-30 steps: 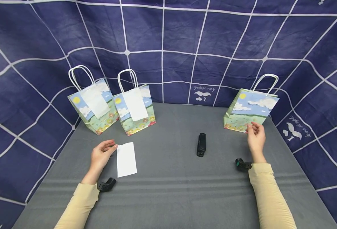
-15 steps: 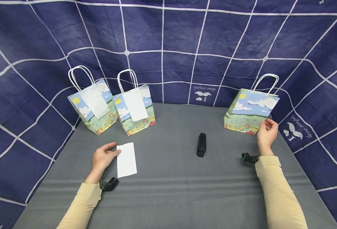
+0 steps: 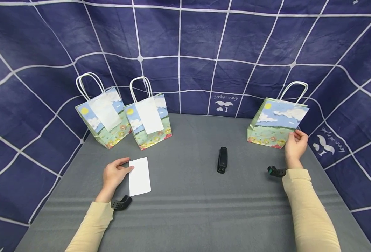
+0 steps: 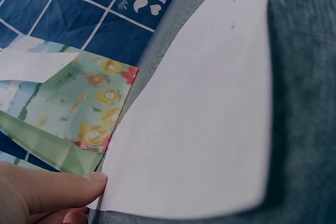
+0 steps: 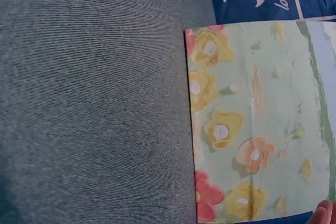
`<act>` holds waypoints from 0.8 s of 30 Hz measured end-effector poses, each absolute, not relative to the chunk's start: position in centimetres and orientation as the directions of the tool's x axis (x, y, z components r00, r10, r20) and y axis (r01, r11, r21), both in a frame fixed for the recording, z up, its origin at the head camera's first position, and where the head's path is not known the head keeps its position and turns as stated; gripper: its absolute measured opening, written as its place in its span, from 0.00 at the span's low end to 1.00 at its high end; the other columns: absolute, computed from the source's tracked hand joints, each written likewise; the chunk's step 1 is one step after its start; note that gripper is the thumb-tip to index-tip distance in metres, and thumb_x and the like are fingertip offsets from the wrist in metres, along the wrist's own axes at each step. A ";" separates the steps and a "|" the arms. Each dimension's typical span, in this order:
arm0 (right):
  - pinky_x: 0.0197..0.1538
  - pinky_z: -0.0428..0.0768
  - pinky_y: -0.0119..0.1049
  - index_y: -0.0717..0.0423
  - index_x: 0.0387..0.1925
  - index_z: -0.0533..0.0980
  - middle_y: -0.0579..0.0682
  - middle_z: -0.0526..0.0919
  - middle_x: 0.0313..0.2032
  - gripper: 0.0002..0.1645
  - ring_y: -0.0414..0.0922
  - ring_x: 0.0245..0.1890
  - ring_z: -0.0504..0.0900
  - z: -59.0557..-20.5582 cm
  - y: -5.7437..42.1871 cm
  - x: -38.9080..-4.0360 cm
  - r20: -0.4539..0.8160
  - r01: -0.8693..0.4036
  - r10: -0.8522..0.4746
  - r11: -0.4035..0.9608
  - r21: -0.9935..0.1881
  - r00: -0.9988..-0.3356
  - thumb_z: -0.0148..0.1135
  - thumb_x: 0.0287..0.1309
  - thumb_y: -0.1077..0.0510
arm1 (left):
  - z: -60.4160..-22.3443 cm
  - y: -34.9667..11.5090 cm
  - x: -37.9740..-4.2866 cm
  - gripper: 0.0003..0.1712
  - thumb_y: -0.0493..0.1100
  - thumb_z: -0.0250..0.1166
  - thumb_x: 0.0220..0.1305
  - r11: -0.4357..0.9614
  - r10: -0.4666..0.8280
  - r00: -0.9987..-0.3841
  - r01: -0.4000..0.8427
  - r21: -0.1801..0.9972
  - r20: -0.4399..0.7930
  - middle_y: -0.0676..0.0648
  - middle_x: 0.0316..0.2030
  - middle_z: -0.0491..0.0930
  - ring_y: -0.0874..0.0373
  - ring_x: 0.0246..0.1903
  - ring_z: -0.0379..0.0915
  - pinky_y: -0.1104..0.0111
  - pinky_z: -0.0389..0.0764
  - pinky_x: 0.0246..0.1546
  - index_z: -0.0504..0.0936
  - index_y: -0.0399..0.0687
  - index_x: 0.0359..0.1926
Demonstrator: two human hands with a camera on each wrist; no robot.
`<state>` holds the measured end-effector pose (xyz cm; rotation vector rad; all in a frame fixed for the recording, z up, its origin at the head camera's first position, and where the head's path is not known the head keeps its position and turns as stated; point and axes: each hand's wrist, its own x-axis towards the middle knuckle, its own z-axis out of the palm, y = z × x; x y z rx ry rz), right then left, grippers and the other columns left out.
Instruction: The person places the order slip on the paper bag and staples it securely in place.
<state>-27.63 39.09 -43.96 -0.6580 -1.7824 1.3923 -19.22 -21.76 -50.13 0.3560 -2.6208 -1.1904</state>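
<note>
In the head view my left hand point(image 3: 113, 175) pinches the left edge of a white sheet of paper point(image 3: 140, 177) near its upper corner. The left wrist view has the thumb on top of the paper point(image 4: 194, 114) and other fingers below its edge. My right hand point(image 3: 295, 146) holds the lower right side edge of a paper gift bag point(image 3: 275, 122) with white handles and a sky-and-flower print. Only a fingertip point(image 5: 321, 215) shows at the bag's point(image 5: 262, 108) edge in the right wrist view; the fingers behind the bag are hidden.
A black stapler point(image 3: 222, 160) lies on the grey cloth surface point(image 3: 185, 210) between the hands. Two more printed gift bags stand at the back left, a left one point(image 3: 121, 127) and a right one point(image 3: 134, 122), each with white paper on its front. Blue gridded cloth point(image 3: 195, 42) walls the back and sides.
My right hand has moved right, from the bag's lower front to its right edge. The left hand has shifted slightly right, its thumb now on the paper. The bags and stapler stay put.
</note>
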 end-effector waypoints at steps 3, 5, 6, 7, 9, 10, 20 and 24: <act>0.45 0.67 0.26 0.46 0.40 0.70 0.33 0.66 0.31 0.07 0.27 0.34 0.66 -43.8 39.2 -27.9 0.240 -0.066 0.785 0.247 -0.967 -0.571 0.53 0.62 0.61 | -50.2 -21.8 -19.1 0.23 0.41 0.73 0.49 0.609 -0.328 -0.940 -0.133 0.782 0.095 0.42 0.31 0.84 0.64 0.21 0.74 0.70 0.71 0.27 0.83 0.43 0.48; 0.46 0.67 0.25 0.47 0.41 0.71 0.33 0.67 0.31 0.08 0.27 0.33 0.67 -43.6 39.3 -28.0 0.224 -0.058 0.791 0.233 -0.971 -0.569 0.53 0.62 0.61 | -50.2 -21.8 -19.0 0.23 0.41 0.73 0.49 0.593 -0.330 -0.940 -0.138 0.793 0.083 0.42 0.33 0.84 0.65 0.21 0.74 0.72 0.70 0.26 0.83 0.43 0.49; 0.45 0.67 0.25 0.50 0.43 0.72 0.33 0.67 0.30 0.08 0.27 0.33 0.67 -43.5 39.4 -28.0 0.219 -0.052 0.793 0.231 -0.972 -0.568 0.54 0.62 0.61 | -50.2 -21.8 -19.0 0.23 0.41 0.74 0.49 0.589 -0.330 -0.940 -0.138 0.797 0.081 0.42 0.34 0.84 0.65 0.21 0.74 0.72 0.70 0.25 0.83 0.43 0.48; 0.45 0.67 0.25 0.52 0.46 0.72 0.33 0.67 0.30 0.10 0.27 0.32 0.67 -43.5 39.4 -28.0 0.213 -0.040 0.794 0.232 -0.972 -0.569 0.54 0.62 0.61 | -50.2 -21.8 -19.0 0.23 0.41 0.74 0.48 0.583 -0.330 -0.941 -0.138 0.800 0.079 0.42 0.35 0.84 0.65 0.21 0.74 0.73 0.70 0.25 0.83 0.43 0.48; 0.45 0.67 0.24 0.58 0.52 0.72 0.33 0.67 0.30 0.17 0.26 0.32 0.66 -43.3 39.5 -28.0 0.202 -0.016 0.795 0.235 -0.972 -0.573 0.53 0.62 0.60 | -50.1 -21.8 -19.0 0.22 0.41 0.74 0.48 0.576 -0.331 -0.941 -0.137 0.806 0.076 0.42 0.36 0.84 0.66 0.20 0.74 0.73 0.70 0.25 0.83 0.43 0.47; 0.44 0.66 0.24 0.60 0.55 0.71 0.33 0.66 0.29 0.20 0.26 0.31 0.66 -43.3 39.5 -27.9 0.199 -0.003 0.793 0.241 -0.971 -0.576 0.53 0.62 0.60 | -50.1 -21.8 -19.0 0.22 0.40 0.74 0.48 0.573 -0.331 -0.941 -0.137 0.808 0.075 0.41 0.37 0.84 0.66 0.21 0.74 0.73 0.70 0.24 0.83 0.43 0.47; 0.45 0.67 0.23 0.60 0.59 0.69 0.33 0.67 0.36 0.25 0.25 0.33 0.66 -43.2 39.9 -27.8 0.185 0.087 0.770 0.298 -0.951 -0.611 0.55 0.62 0.56 | -49.9 -21.7 -19.3 0.14 0.39 0.71 0.51 0.589 -0.350 -0.934 -0.161 0.792 0.070 0.42 0.36 0.84 0.62 0.26 0.76 0.73 0.71 0.27 0.84 0.41 0.41; 0.54 0.67 0.27 0.56 0.64 0.63 0.45 0.70 0.54 0.29 0.30 0.45 0.68 -43.0 40.0 -27.9 0.143 0.137 0.745 0.301 -0.944 -0.651 0.53 0.63 0.54 | -49.9 -21.7 -19.4 0.11 0.39 0.71 0.52 0.589 -0.353 -0.933 -0.160 0.792 0.074 0.43 0.32 0.84 0.62 0.25 0.76 0.72 0.71 0.28 0.84 0.40 0.38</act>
